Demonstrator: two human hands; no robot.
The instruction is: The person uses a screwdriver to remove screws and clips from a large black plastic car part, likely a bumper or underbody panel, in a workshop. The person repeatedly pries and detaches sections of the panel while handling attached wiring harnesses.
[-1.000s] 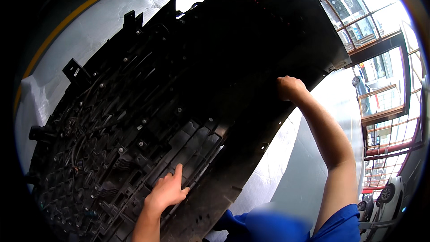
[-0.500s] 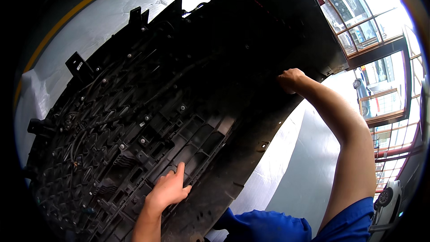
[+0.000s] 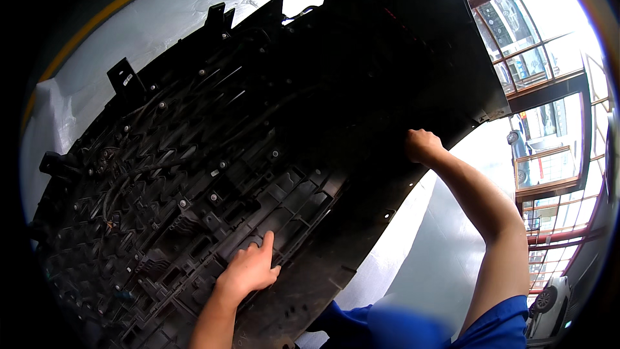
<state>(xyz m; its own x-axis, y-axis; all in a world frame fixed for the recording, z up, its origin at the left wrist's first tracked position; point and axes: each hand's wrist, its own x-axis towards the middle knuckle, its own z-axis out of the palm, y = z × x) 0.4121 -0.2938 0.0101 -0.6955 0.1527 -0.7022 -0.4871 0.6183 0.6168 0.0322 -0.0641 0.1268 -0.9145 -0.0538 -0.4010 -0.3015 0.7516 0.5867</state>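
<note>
A large black car bumper (image 3: 303, 297) with a patterned grille (image 3: 187, 155) spans the view, its inner side facing me. My left hand (image 3: 250, 268) rests on the ribbed plastic slats (image 3: 287, 210) in the lower middle. Its index finger is stretched out, the thumb sticks out to the side and the other fingers curl. Against the shadowed inner side at the right is my right hand (image 3: 424, 147), closed like a fist. Whatever its fingers hold, if anything, is lost in the dark.
Black brackets (image 3: 124, 79) jut from the bumper's far left edge. Screws (image 3: 183, 203) and wiring run over its back. White foam sheeting (image 3: 174, 19) lies beneath and beyond. At the right are windows (image 3: 546, 136) and a parked white car (image 3: 549, 307).
My right hand has moved down along the bumper's inner side, closer to me. The left hand stays on the slats. The view has tilted slightly.
</note>
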